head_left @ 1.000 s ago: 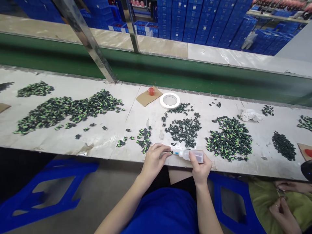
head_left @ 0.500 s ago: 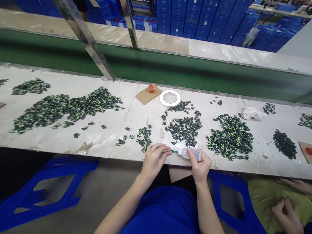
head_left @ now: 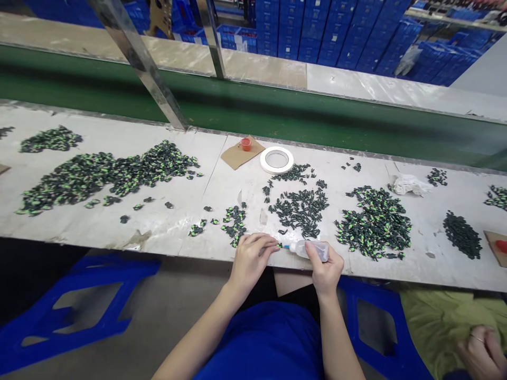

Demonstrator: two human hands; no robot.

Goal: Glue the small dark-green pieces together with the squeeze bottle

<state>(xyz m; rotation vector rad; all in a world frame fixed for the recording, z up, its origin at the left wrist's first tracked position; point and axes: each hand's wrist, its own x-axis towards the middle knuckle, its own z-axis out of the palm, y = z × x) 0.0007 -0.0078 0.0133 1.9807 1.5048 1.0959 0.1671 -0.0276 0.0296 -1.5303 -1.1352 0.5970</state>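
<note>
Near the front edge of the white table, my left hand (head_left: 253,257) pinches a small dark piece (head_left: 280,245) at its fingertips. My right hand (head_left: 326,266) is wrapped round a clear squeeze bottle (head_left: 311,250), which lies nearly level with its blue tip pointing left. That tip meets the small dark piece or stops just short of it; I cannot tell which. Just left of my left hand lies a little heap of black-and-green pieces (head_left: 235,221). Beyond the bottle spreads a pile of plain dark pieces (head_left: 303,208).
A roll of white tape (head_left: 277,160) and a red cup (head_left: 246,144) on cardboard (head_left: 232,158) stand farther back. Larger piles of black-and-green pieces lie left (head_left: 71,182) and right (head_left: 374,224). A co-worker's hand (head_left: 483,351) shows at lower right. Blue stools (head_left: 134,267) flank me.
My hands and the bottle stay almost in place. The co-worker's hands at lower right have shifted right, and a brown shape has appeared among the blue crates at the back.
</note>
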